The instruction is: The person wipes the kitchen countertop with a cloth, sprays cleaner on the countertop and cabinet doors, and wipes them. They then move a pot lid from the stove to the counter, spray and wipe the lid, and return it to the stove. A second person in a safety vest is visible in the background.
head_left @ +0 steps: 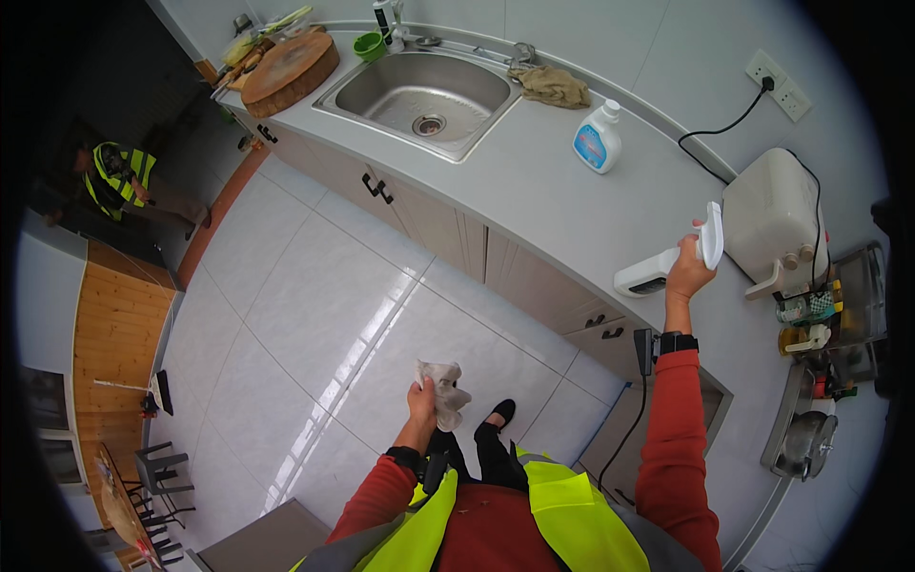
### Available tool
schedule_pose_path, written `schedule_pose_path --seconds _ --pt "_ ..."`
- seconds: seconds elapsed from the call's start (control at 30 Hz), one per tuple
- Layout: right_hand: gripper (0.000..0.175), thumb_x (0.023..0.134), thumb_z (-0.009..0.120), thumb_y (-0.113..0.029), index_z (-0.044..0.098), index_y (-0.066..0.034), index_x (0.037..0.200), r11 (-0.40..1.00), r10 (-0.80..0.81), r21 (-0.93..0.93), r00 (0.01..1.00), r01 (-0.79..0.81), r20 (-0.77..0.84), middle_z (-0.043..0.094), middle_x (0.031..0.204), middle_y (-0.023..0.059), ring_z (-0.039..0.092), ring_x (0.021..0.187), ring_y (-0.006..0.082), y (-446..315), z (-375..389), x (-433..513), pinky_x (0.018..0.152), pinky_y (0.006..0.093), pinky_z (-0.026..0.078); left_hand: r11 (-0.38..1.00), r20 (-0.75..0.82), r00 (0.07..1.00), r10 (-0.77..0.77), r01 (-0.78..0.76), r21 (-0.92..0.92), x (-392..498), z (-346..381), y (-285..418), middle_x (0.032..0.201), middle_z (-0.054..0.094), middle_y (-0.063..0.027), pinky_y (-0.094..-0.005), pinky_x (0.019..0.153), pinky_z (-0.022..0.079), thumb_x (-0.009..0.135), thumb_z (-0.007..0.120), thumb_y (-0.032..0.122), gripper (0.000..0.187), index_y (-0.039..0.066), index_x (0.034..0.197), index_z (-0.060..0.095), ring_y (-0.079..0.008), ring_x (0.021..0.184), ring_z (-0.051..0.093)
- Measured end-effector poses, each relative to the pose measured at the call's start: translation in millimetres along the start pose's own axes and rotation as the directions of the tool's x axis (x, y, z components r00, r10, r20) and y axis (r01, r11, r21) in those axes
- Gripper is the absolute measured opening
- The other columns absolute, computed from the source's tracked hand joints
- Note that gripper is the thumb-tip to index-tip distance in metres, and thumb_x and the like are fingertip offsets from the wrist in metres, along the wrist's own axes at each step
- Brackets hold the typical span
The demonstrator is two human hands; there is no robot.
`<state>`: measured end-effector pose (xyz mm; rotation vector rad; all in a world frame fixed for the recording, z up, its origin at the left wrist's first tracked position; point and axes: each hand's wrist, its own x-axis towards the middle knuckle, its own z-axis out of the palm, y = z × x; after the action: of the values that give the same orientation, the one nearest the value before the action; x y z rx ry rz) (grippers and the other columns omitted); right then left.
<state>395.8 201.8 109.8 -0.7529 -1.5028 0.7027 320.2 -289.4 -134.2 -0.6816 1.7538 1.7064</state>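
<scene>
My right hand point(688, 273) grips the neck of a white trigger spray bottle point(643, 274), which tilts over the grey countertop point(550, 182) beside a cream kitchen appliance point(775, 214). In my left hand point(422, 402) is a crumpled whitish cloth point(444, 393), held low above the tiled floor in front of my body. Farther along the counter stands a white plastic bottle point(599, 139) with a blue label. A brown rag point(549, 86) lies at the corner of the stainless steel sink point(429, 93).
A round wooden chopping block point(292, 73) and a green basket point(369, 46) sit left of the sink. A black cord point(729, 129) runs from the wall socket. A pressure cooker point(804, 443) stands at right. Another person point(121, 179) is beyond the doorway.
</scene>
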Motion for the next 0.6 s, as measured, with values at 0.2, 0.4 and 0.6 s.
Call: schedule_pose_path --seconds 0.2,0.4,0.6 --pt "0.023 0.084 0.057 -0.003 0.066 0.0010 0.104 1.000 0.011 -0.010 1.000 -0.011 -0.016 0.067 0.099 0.0021 0.057 0.077 0.0127 -2.5 0.8 -0.8 0.072 0.0279 0.047 1.000 0.023 1.000 -0.002 0.002 -0.025 3.9 -2.4 -0.8 0.104 0.067 -0.0108 -0.0400 0.080 0.055 0.102 0.055 0.027 0.028 0.004 0.116 0.057 -0.0241 0.092 0.066" --pt "0.022 0.085 0.056 -0.004 0.065 0.0009 0.104 1.000 0.022 0.009 1.000 -0.022 -0.017 0.067 0.098 0.0025 0.056 0.075 0.0124 -3.1 1.3 0.1 0.071 0.0282 0.047 1.000 0.011 1.000 -0.002 0.002 -0.020 6.0 -4.6 -3.0 0.104 0.067 -0.0101 -0.0398 0.080 0.055 0.102 0.055 0.028 0.027 0.004 0.115 0.056 -0.0241 0.091 0.066" --pt "0.022 0.085 0.056 -0.004 0.065 0.0010 0.104 1.000 -0.013 0.007 1.000 0.013 -0.019 0.067 0.096 0.0020 0.056 0.074 0.0121 -3.3 1.5 -0.7 0.069 0.0279 0.047 0.999 0.025 1.000 -0.015 0.016 -0.036 4.6 -4.5 -1.9 0.103 0.066 -0.0097 -0.0391 0.080 0.055 0.102 0.056 0.028 0.026 0.004 0.114 0.056 -0.0237 0.091 0.066"
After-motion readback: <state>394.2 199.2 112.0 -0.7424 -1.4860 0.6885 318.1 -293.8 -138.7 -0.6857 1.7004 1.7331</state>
